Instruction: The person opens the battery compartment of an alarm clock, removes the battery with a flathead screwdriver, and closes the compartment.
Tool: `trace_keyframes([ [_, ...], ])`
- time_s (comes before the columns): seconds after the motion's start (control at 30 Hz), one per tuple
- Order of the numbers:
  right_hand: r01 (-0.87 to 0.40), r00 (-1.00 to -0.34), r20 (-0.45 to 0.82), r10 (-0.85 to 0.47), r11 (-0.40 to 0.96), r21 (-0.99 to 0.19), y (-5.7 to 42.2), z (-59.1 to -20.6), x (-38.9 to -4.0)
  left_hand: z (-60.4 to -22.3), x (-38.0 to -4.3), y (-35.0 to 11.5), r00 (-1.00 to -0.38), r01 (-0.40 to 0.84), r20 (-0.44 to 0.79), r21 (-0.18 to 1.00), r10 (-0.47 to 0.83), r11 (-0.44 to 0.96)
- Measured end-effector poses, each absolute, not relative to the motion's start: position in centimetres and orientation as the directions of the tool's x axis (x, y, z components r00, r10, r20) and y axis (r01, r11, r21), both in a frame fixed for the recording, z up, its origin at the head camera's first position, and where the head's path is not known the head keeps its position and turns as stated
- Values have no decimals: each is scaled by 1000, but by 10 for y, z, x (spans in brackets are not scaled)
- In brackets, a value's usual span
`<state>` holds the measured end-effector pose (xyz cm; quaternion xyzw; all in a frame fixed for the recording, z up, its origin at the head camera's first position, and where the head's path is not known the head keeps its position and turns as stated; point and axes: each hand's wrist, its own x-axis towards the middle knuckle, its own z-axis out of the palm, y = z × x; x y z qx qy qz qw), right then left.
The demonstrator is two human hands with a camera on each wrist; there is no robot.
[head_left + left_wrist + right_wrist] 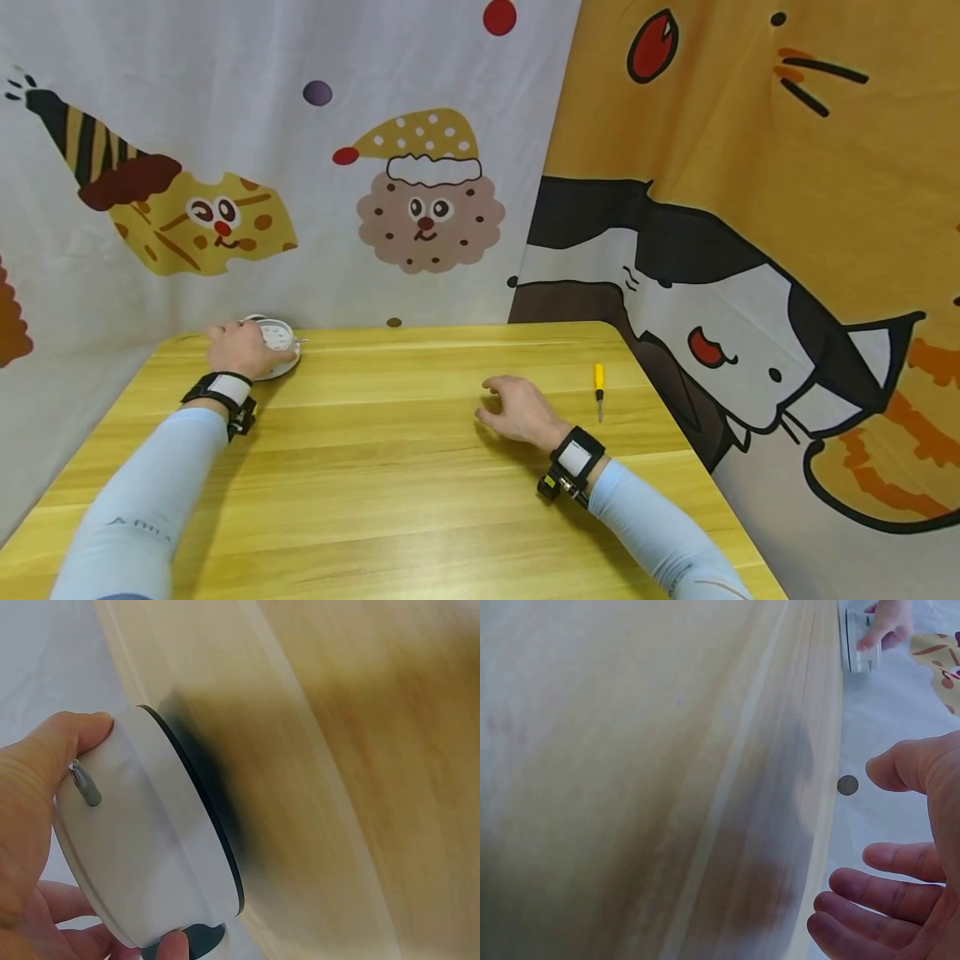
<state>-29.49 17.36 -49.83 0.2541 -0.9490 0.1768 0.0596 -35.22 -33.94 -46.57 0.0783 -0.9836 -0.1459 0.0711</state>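
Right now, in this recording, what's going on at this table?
A person's left hand grips a round white device with a small metal pin on its side, at the far left of the yellow wooden table. The right hand is over the table, holding nothing, its fingers loosely bent. To its right, a slim screwdriver with a yellow-and-black handle lies untouched.

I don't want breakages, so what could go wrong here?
The white device in the left hand is near the far edge of the table and might slip off. Its metal pin sticks out and could snag. The screwdriver lies near the right edge; a knock might roll it off.
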Motion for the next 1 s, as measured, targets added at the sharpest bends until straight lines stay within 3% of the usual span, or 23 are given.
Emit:
trace_keyframes([
  [0.57,-518,-854,218,-473,815,-260,169,-496,-293,-460,-350,-295,-985,-35,154,296,-83,955],
  [1.0,-541,-839,231,-492,795,-274,161,-496,-292,-452,-348,-247,-978,141,187,276,91,951],
])
